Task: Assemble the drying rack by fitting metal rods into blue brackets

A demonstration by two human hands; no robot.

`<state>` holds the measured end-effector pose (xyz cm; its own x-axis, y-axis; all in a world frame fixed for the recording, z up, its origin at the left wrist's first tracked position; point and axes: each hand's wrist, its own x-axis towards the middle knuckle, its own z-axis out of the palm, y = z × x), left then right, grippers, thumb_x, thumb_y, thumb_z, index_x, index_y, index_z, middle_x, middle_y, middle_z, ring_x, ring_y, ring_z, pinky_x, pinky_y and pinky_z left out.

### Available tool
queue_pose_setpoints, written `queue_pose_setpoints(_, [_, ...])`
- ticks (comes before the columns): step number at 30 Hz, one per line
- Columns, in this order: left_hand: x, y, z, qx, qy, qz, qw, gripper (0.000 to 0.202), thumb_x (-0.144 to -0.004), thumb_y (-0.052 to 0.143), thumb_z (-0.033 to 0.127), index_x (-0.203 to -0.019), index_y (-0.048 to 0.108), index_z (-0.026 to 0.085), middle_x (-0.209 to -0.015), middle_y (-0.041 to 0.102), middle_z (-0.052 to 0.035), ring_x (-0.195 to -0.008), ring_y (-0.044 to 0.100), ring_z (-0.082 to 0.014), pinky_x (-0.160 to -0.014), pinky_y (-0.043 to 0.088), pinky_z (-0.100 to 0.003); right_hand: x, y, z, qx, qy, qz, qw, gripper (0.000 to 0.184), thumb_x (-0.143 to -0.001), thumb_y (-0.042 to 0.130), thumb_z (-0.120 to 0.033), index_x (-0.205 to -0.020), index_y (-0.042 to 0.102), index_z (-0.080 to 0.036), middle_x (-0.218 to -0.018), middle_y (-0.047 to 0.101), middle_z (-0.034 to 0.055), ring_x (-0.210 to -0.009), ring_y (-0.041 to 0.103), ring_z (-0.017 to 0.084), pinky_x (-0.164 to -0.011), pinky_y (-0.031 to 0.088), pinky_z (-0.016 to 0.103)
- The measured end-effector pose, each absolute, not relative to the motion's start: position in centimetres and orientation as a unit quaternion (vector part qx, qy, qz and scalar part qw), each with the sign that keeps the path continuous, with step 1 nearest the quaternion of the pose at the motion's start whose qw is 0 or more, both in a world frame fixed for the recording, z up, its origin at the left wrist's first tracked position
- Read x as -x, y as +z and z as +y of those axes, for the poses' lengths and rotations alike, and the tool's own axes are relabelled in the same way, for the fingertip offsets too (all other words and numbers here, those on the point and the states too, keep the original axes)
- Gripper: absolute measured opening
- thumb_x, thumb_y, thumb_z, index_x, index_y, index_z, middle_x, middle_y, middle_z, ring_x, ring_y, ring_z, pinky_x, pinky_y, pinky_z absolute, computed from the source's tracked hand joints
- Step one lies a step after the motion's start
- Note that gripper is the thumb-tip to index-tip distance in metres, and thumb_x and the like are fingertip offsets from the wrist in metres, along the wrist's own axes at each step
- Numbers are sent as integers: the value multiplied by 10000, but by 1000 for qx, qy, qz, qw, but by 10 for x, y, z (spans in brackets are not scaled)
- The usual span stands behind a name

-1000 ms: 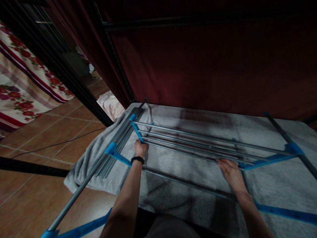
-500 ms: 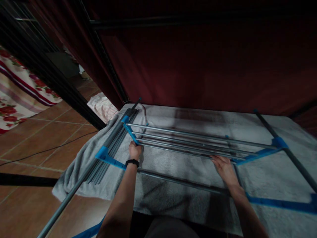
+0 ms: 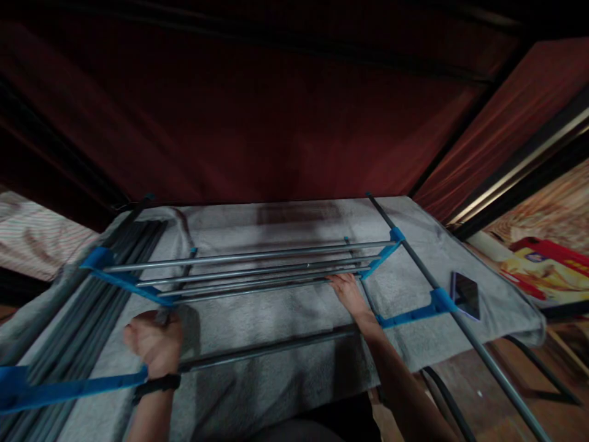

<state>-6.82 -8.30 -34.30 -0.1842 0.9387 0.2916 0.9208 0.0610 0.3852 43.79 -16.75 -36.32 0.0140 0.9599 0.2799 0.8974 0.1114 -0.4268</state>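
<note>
A partly assembled rack of grey metal tubes and blue plastic brackets stands over the grey blanket (image 3: 221, 325). My left hand (image 3: 156, 341), with a black band at the wrist, is closed around a grey upright tube (image 3: 184, 273) just below the left blue bracket (image 3: 133, 285). Toward the right end, my right hand (image 3: 347, 294) has its fingers curled over the lowest crossbar (image 3: 257, 286). Beside that hand is the right blue bracket (image 3: 381, 261). Several crossbars, among them the top crossbar (image 3: 248, 254), span the two brackets.
Several loose grey tubes (image 3: 99, 313) lie bundled at the left. A phone (image 3: 464, 294) rests on the blanket at the right. Beyond it is a red and yellow package (image 3: 547, 270). A dark red curtain (image 3: 276, 123) hangs behind the rack.
My view has swung right, bringing the phone and package into sight. My left hand has shifted lower and nearer, from the bracket's end onto the upright tube. My right hand stays at the lowest crossbar.
</note>
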Motion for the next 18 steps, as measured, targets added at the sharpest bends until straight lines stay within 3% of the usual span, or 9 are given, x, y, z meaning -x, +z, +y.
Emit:
queue_pose_setpoints(3, [44,-332,-101,-690,257,677,2,331,-940,428,400,-1067,642,181,-1039,659,-158,-1048,617,-378,-982,502,-568,-437,-362,-168,661,63,-701,260,268,-1008,538,-204,-1170,745,-256,-1206,756,59,-1149,643,267,-1060,452,459])
queue_pose_setpoints(7, [7,-317,-99,-814,194,546,45,407,-974,411,390,-1244,677,241,-1253,688,-131,-1190,605,-349,-1092,451,-509,-437,-361,-168,658,63,-702,265,266,-1006,547,-203,-1187,741,-210,-1186,757,85,-1128,648,269,-1052,459,465])
queue_pose_setpoints(12, [-14,-322,-73,-850,140,498,104,422,-976,422,360,-1246,730,257,-1278,737,-106,-1214,637,-334,-1094,441,-505,-438,-364,-166,659,62,-697,276,267,-979,574,-204,-1172,757,-225,-1169,758,87,-1095,661,259,-1044,485,465])
queue_pose_setpoints(18, [-12,-343,-54,-823,163,504,204,419,-972,436,404,-1139,787,248,-1198,784,-72,-1158,692,-297,-1094,469,-461,-435,-370,-170,666,53,-676,312,329,-943,554,-205,-1210,741,-256,-1157,732,89,-1123,639,262,-1045,518,484])
